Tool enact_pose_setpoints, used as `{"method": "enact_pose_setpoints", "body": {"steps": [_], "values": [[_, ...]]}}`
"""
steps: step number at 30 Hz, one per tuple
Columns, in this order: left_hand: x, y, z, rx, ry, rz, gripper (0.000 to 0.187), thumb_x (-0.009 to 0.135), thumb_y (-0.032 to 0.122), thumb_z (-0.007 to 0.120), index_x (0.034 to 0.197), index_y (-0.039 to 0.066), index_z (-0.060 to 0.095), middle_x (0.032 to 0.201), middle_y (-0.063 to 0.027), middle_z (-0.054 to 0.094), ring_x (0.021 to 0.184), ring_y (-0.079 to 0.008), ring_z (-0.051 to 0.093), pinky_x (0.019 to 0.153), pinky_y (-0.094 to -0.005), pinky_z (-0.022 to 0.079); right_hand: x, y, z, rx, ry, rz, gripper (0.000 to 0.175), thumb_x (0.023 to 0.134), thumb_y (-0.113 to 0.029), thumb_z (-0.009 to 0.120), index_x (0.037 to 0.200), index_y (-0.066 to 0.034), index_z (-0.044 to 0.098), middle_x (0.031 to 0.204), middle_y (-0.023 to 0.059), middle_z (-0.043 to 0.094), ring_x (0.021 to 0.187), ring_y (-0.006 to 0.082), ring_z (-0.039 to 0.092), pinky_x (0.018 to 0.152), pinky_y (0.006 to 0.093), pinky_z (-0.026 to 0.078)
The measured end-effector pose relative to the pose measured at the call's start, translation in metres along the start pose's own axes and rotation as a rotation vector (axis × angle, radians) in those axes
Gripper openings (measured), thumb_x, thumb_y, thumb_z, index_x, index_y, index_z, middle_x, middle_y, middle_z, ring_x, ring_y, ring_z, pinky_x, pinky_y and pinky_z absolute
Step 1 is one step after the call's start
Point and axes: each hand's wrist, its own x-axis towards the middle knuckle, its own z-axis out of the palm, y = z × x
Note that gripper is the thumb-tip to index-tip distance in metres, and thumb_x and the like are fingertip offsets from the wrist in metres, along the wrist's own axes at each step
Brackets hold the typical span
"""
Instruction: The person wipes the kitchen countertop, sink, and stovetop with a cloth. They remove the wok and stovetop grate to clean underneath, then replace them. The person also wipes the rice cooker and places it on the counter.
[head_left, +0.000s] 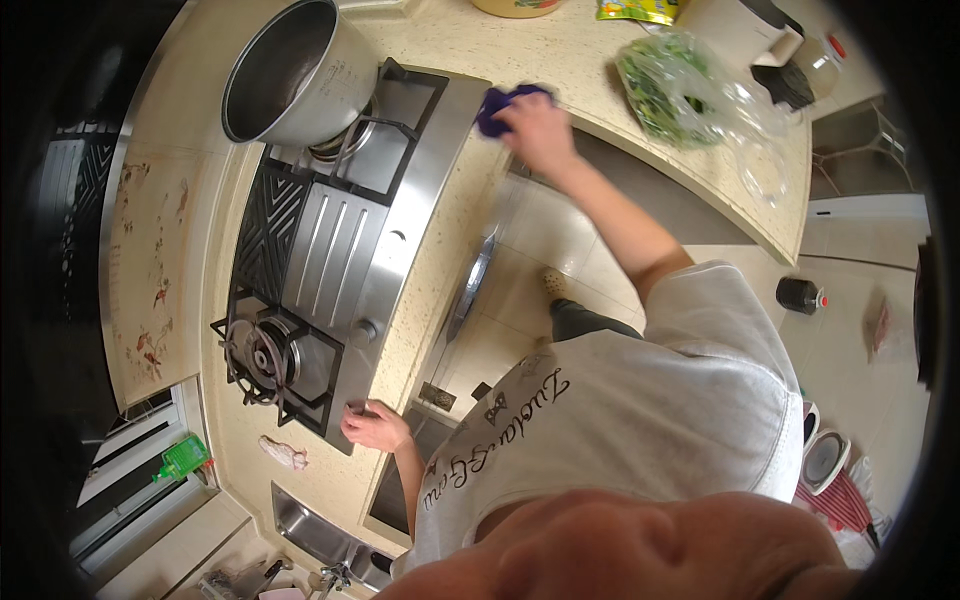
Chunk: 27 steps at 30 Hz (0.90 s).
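My right hand presses a dark purple cloth against the corner where the gas hob meets the countertop. Motion blurs the hand and cloth slightly. My left hand rests with curled fingers at the front corner of the stainless steel gas hob; whether it grips something there is hidden. A control knob sticks up from the hob beside that hand. On the far burner stands a large grey metal pot, tilted in the view. The near burner is bare under its black pan support.
A plastic bag of leafy greens lies on the countertop to the right. Left of the hob are a crumpled cloth, a green bottle and a steel sink. A dark bottle stands on the floor behind.
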Motion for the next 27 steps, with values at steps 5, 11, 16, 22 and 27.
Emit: {"method": "enact_pose_setpoints", "body": {"steps": [5, 11, 16, 22, 27], "values": [[0.0, 0.003, -0.003, -0.017, -0.006, -0.042, 0.046, 0.088, 0.033, 0.057, 0.125, 0.008, 0.049, 0.123, -0.0195, 0.048, 0.114, -0.04, 0.048, 0.09, -0.0526, 0.045, -0.082, -0.107, 0.004, 0.26, 0.015, -0.086, 0.029, 0.07, -0.019, 0.072, 0.098, -0.0198, 0.067, 0.105, 0.0006, 0.059, 0.108, 0.0248, 0.051, 0.075, 0.0441, 0.041], [-0.001, -0.001, -0.003, -0.054, 0.027, -0.067, 0.047, 0.087, 0.038, 0.056, 0.123, 0.008, 0.053, 0.124, -0.0171, 0.05, 0.114, -0.0383, 0.049, 0.087, -0.0519, 0.047, -0.191, -0.134, -0.022, 0.922, -0.253, -0.218, 0.028, 0.085, -0.024, 0.07, 0.109, -0.0096, 0.067, 0.106, 0.0117, 0.065, 0.1, 0.0325, 0.058, 0.088, 0.0416, 0.047], [-0.002, -0.007, 0.007, -0.097, 0.109, -0.022, 0.047, 0.085, 0.038, 0.058, 0.118, 0.004, 0.056, 0.117, -0.0175, 0.055, 0.107, -0.0388, 0.052, 0.084, -0.0523, 0.047, -0.305, -0.038, -0.088, 0.844, -0.61, 0.074, 0.032, 0.09, -0.032, 0.067, 0.111, -0.0081, 0.068, 0.099, 0.0146, 0.07, 0.089, 0.0271, 0.066, 0.08, 0.0359, 0.051], [-0.007, -0.022, 0.015, -0.41, 0.297, 0.116, 0.037, 0.089, 0.026, 0.063, 0.117, 0.002, 0.056, 0.115, -0.0196, 0.056, 0.106, -0.0392, 0.052, 0.088, -0.0509, 0.044, -0.359, 0.111, -0.207, 0.669, -0.259, 0.529, 0.027, 0.089, -0.031, 0.069, 0.095, -0.0055, 0.07, 0.078, 0.0056, 0.065, 0.072, 0.0121, 0.058, 0.065, 0.0304, 0.048], [-0.049, -0.025, 0.004, -0.523, 0.361, 0.169, 0.034, 0.089, 0.013, 0.065, 0.118, -0.002, 0.055, 0.114, -0.0204, 0.054, 0.103, -0.0359, 0.054, 0.086, -0.0443, 0.048, -0.339, 0.217, -0.266, 0.62, 0.316, 0.732, 0.042, 0.09, -0.036, 0.069, 0.114, -0.0018, 0.068, 0.089, 0.0017, 0.071, 0.081, 0.0107, 0.063, 0.074, 0.0273, 0.05]]}}
